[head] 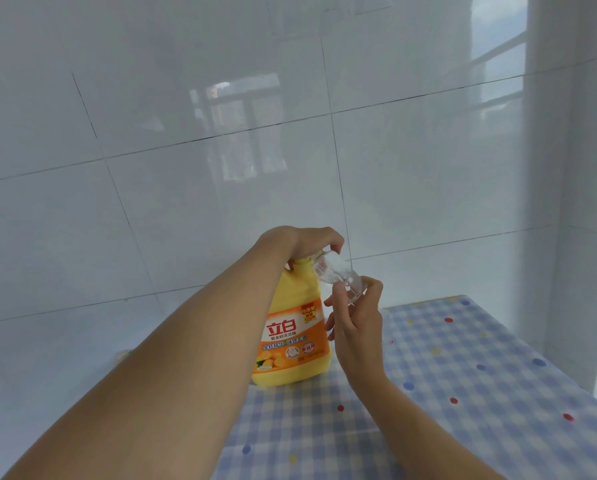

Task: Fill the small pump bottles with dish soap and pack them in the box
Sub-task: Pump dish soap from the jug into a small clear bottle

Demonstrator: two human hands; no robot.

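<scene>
At the far left of the table [480,358], the right hand [357,320] has its fingers closed round the base of a clear small bottle [337,273], tilted with its mouth toward the jug's top; the left hand [307,242] is curled down over the top of the yellow soap jug [295,327], which stands upright on the checked cloth against the tiled wall [221,133].

Only readable stuff was on the front label of the yellow dish soap jug [292,327]. Big red characters "立白" sat on a white patch near the top of the orange label. A small red tag at the label's upper right had something like "120" on it, but it was blurry. The smaller lines of Chinese print under the brand were too fuzzy to read.
</scene>
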